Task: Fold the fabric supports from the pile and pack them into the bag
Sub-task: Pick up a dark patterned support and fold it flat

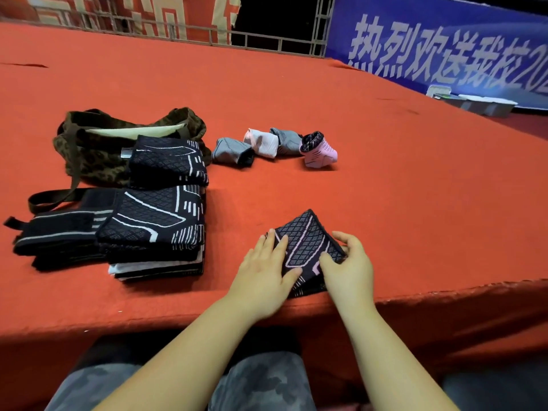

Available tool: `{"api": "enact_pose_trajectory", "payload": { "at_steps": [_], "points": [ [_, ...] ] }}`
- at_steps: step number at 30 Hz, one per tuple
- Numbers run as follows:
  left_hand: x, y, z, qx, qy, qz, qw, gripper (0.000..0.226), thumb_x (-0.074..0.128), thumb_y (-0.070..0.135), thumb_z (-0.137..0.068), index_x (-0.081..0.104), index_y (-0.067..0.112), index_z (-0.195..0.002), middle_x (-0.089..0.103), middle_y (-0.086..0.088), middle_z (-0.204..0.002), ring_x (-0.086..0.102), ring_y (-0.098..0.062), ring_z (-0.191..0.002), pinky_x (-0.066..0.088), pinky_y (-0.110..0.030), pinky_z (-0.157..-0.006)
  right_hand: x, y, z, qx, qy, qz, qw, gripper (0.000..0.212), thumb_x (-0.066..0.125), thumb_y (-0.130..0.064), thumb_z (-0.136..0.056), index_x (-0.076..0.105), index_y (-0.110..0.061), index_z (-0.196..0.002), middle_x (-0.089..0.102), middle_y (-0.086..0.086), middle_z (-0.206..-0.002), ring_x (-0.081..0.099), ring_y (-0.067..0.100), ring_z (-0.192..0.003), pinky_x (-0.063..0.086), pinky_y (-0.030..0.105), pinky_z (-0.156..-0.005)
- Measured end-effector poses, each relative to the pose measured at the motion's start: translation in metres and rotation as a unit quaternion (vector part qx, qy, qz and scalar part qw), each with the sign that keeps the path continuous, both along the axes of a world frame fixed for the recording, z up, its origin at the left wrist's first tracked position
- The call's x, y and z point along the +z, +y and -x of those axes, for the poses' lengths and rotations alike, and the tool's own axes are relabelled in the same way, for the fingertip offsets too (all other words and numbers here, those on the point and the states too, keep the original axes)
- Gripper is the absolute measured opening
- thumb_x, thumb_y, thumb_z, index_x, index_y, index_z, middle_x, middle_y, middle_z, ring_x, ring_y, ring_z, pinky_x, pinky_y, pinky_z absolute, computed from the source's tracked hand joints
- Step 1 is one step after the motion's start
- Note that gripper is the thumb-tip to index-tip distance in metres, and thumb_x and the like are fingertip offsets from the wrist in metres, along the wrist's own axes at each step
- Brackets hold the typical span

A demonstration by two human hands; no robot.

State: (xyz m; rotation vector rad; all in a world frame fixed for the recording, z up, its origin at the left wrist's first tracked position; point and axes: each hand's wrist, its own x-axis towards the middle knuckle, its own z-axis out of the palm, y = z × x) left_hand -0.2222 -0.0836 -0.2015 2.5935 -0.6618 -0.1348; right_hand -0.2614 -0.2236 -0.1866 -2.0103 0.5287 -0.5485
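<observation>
At the table's (385, 179) near edge, my left hand (264, 277) presses flat on the black-and-pink support (305, 244) while my right hand (347, 268) pinches its right corner; the bag (98, 149) lies far left.

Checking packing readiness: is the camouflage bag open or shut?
Open: the bag mouth gapes, showing pale lining; a black support lies across its front.

Left grip (268, 269) flat, right grip (348, 266) pinching
</observation>
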Motion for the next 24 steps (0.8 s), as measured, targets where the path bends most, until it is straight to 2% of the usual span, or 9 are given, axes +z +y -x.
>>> {"api": "enact_pose_trajectory", "payload": {
  "at_steps": [3, 6, 10, 12, 14, 16, 18, 21, 24],
  "points": [
    [-0.004, -0.006, -0.003, -0.021, -0.016, -0.044, 0.999, 0.072, 0.034, 0.052, -0.097, -0.001, 0.021, -0.152, -0.015, -0.005, -0.159, -0.012, -0.019, -0.146, -0.003, -0.037, -0.118, -0.007, -0.006, 0.002, -0.015, 0.034, 0.034, 0.999, 0.044, 0.059, -0.007, -0.076, 0.055, -0.027, -0.116, 0.061, -0.016, -0.083, 0.063, 0.016, -0.085, 0.047, 0.03, -0.079],
    [-0.006, -0.009, -0.006, -0.044, -0.018, -0.075, 0.996, 0.075, 0.034, 0.055, -0.095, -0.002, 0.021, -0.152, -0.017, -0.005, -0.158, -0.016, -0.018, -0.145, -0.006, -0.037, -0.118, -0.014, -0.01, 0.005, -0.021, 0.051, 0.064, 0.996, 0.047, 0.06, -0.011, -0.074, 0.053, -0.028, -0.118, 0.065, -0.008, -0.094, 0.062, 0.02, -0.094, 0.044, 0.046, -0.092],
    [-0.009, -0.008, -0.007, -0.054, -0.003, -0.098, 0.994, 0.075, 0.032, 0.058, -0.095, -0.001, 0.022, -0.152, -0.017, -0.004, -0.158, -0.017, -0.018, -0.145, -0.007, -0.039, -0.118, -0.023, -0.017, 0.007, -0.031, 0.072, 0.124, 0.989, 0.049, 0.063, -0.013, -0.074, 0.054, -0.025, -0.121, 0.06, -0.007, -0.096, 0.054, 0.021, -0.102, 0.036, 0.037, -0.096],
    [-0.012, -0.007, -0.008, -0.053, 0.008, -0.1, 0.994, 0.075, 0.03, 0.059, -0.094, -0.002, 0.023, -0.152, -0.016, -0.002, -0.158, -0.017, -0.017, -0.145, -0.008, -0.039, -0.118, -0.025, -0.017, 0.007, -0.047, 0.084, 0.181, 0.979, 0.051, 0.065, -0.013, -0.073, 0.054, -0.024, -0.122, 0.057, -0.004, -0.104, 0.048, 0.023, -0.107, 0.029, 0.035, -0.093],
    [-0.012, -0.007, -0.007, -0.053, 0.015, -0.105, 0.993, 0.075, 0.029, 0.059, -0.094, -0.003, 0.023, -0.152, -0.016, -0.002, -0.158, -0.017, -0.016, -0.145, -0.009, -0.039, -0.118, -0.025, -0.015, 0.006, -0.052, 0.054, 0.242, 0.967, 0.053, 0.066, -0.008, -0.07, 0.057, -0.021, -0.121, 0.057, 0.001, -0.114, 0.047, 0.026, -0.111, 0.027, 0.036, -0.095],
    [-0.01, -0.008, -0.007, -0.051, 0.02, -0.118, 0.992, 0.075, 0.028, 0.059, -0.095, -0.003, 0.023, -0.152, -0.015, -0.003, -0.159, -0.016, -0.017, -0.145, -0.009, -0.04, -0.117, -0.025, -0.011, 0.001, -0.008, 0.0, 0.29, 0.957, 0.053, 0.063, -0.003, -0.068, 0.06, -0.018, -0.12, 0.059, 0.002, -0.116, 0.05, 0.027, -0.111, 0.029, 0.036, -0.098],
    [-0.006, -0.01, -0.007, -0.047, 0.027, -0.135, 0.989, 0.074, 0.028, 0.059, -0.095, -0.003, 0.022, -0.152, -0.014, -0.002, -0.159, -0.015, -0.016, -0.146, -0.009, -0.04, -0.117, -0.023, -0.007, -0.007, 0.089, -0.007, 0.319, 0.944, 0.049, 0.054, -0.007, -0.077, 0.059, -0.019, -0.125, 0.059, 0.001, -0.124, 0.049, 0.026, -0.12, 0.029, 0.038, -0.106],
    [-0.002, -0.011, -0.009, -0.04, 0.043, -0.14, 0.988, 0.075, 0.026, 0.058, -0.095, -0.005, 0.021, -0.152, -0.014, 0.0, -0.159, -0.015, -0.015, -0.145, -0.008, -0.04, -0.118, -0.02, -0.009, -0.017, 0.203, 0.113, 0.332, 0.914, 0.047, 0.038, -0.021, -0.098, 0.035, -0.026, -0.145, 0.031, -0.006, -0.152, 0.017, 0.015, -0.144, 0.004, 0.034, -0.117],
    [-0.003, -0.011, -0.009, -0.039, 0.053, -0.139, 0.988, 0.078, 0.026, 0.06, -0.095, -0.008, 0.019, -0.151, -0.017, 0.0, -0.158, -0.017, -0.014, -0.145, -0.008, -0.04, -0.118, -0.024, -0.019, -0.021, 0.221, 0.195, 0.354, 0.887, 0.05, 0.027, -0.035, -0.102, 0.017, -0.028, -0.15, 0.01, -0.009, -0.158, 0.0, 0.008, -0.146, -0.004, 0.033, -0.117]
  ]
}}
